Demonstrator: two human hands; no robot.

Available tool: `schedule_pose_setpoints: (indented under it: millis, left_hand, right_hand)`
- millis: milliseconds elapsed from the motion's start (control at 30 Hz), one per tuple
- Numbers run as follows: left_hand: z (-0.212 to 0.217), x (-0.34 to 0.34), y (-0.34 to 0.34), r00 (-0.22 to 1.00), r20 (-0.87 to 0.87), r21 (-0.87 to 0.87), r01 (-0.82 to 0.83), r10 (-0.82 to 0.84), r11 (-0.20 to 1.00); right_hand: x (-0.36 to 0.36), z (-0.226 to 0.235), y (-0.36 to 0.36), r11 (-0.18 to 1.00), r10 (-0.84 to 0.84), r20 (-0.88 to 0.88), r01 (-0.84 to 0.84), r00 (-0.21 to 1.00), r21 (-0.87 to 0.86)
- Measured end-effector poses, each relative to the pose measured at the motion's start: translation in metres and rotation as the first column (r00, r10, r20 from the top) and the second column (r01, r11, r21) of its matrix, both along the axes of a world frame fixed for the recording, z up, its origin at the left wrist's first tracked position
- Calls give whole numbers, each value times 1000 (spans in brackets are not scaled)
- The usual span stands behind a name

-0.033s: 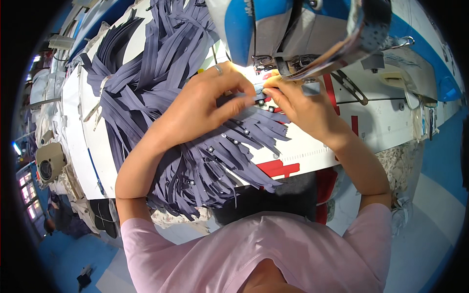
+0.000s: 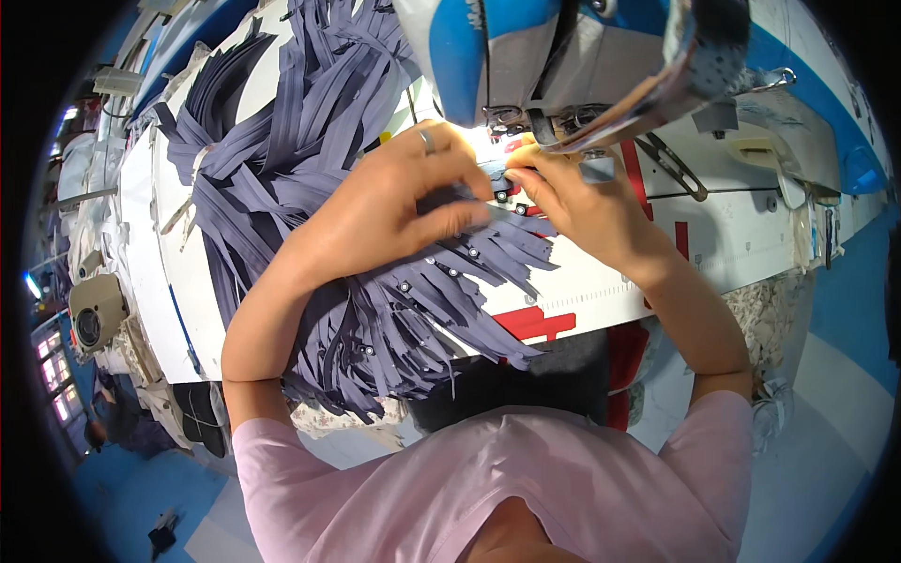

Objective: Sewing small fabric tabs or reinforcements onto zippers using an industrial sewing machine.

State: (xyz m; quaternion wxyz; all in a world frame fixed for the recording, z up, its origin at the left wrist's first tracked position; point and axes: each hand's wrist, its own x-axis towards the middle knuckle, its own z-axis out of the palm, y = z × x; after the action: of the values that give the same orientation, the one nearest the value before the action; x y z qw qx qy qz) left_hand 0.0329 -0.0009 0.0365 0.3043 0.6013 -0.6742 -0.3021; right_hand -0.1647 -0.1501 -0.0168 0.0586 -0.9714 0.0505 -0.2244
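Note:
A big bundle of grey-purple zips spreads over the white sewing table, its cut ends and small sliders fanned toward me. Above those ends is my left hand, thumb and forefinger apart, with nothing seen between them; the thumb tip is blurred. Thumb and forefinger of my right hand pinch the end of a grey zip beside the lit needle area. The sewing machine's head hangs just beyond both hands, and the zip's far part is hidden.
Red tape strips and a printed ruler scale mark the table. A slotted metal plate lies right of my right hand. A beige device with a round dark front sits at the left. Floral cloth hangs below the right edge.
My left thumb and forefinger have parted and drawn slightly back from the zip end. My right hand keeps its place and its pinch.

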Motion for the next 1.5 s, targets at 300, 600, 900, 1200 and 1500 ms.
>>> schedule_pose_setpoints:
  millis: [300,600,900,1200,1500]
  left_hand:
    - [1,3,1,1000,24,-4,-10,10,1000]
    - [-11,-3,1,923,-232,160,-276,307,948]
    - [-5,0,-3,896,-326,245,-227,300,943]
    - [4,6,-1,948,10,107,-316,317,943]
    - [-21,-4,-5,922,61,-227,-361,383,904]
  right_hand:
    - [0,3,-5,963,138,87,-154,987,219]
    - [6,8,9,761,84,143,-156,986,630]
    - [19,4,23,543,-8,134,-108,991,833]
    - [17,7,8,901,-6,301,-126,954,415]
    - [11,1,11,892,-49,212,-53,976,450]
